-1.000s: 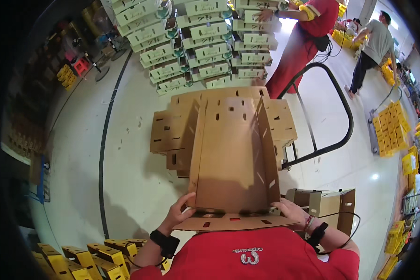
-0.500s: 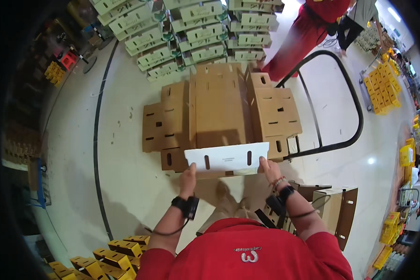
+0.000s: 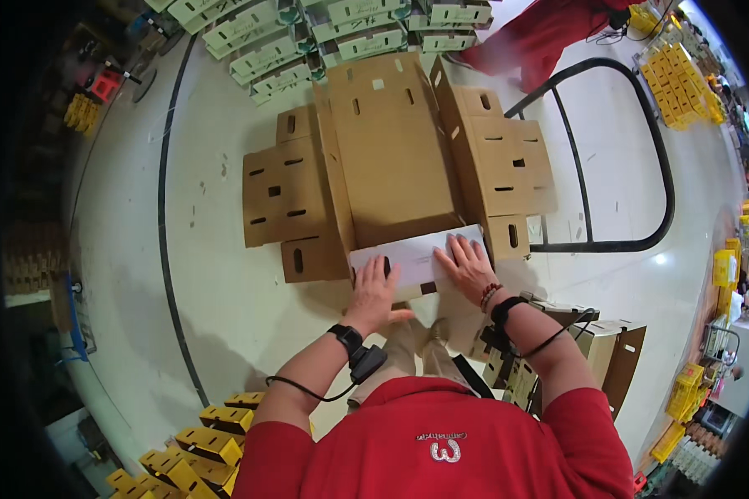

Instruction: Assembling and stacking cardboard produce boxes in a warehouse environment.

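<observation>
A large unfolded cardboard carton (image 3: 391, 158) lies before me, brown inside, with its slotted side flaps spread out to both sides. Across its near end a white panel (image 3: 418, 256) stands tilted. My left hand (image 3: 374, 293) lies against the left part of this panel, fingers stretched out and thumb apart. On the panel's right part rests my right hand (image 3: 468, 268), its fingers spread. Neither hand is wrapped round anything. The hands cover parts of the panel and its hand holes.
A black tubular cart handle (image 3: 667, 191) stands right of the carton. Printed pale cartons (image 3: 366, 43) are stacked beyond it, near a person in red (image 3: 531, 46). Yellow-and-black boxes (image 3: 212, 445) sit at lower left, and an open carton (image 3: 620, 358) at lower right.
My hands have gone from gripping the white panel's two ends to lying flat on it, closer together. The panel's outer face has tipped. The whole view has shifted.
</observation>
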### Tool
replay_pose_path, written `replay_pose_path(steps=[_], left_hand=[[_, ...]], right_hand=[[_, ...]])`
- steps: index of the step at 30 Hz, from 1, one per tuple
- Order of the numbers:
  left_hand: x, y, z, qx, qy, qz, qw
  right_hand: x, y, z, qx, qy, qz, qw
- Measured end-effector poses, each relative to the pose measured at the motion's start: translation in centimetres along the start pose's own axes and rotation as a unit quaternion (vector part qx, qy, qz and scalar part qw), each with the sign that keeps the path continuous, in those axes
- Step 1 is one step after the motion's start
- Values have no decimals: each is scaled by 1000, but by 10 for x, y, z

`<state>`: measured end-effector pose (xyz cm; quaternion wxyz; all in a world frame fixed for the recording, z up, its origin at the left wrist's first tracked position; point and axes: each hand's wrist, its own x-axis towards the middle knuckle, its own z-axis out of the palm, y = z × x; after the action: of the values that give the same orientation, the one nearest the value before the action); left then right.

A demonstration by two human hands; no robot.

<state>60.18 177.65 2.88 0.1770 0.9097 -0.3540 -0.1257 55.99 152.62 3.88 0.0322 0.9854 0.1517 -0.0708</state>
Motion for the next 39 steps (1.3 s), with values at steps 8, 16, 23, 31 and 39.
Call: replay_pose_path(steps=[8, 16, 23, 31, 39], left_hand=[[14, -8, 27, -32, -226, -26, 973], [26, -10, 24, -101, -263, 58, 958], [47, -22, 34, -173, -410, -17, 895], [6, 48, 70, -181, -423, -35, 887], [-31, 44, -7, -573, -258, 113, 770]], right_hand=[[-1, 6, 37, 224, -230, -41, 946], [15, -13, 30, 260, -286, -36, 922], [39, -5, 47, 306, -391, -62, 866], [174, -77, -19, 519, -48, 65, 851], [195, -125, -66, 321, -172, 49, 930]])
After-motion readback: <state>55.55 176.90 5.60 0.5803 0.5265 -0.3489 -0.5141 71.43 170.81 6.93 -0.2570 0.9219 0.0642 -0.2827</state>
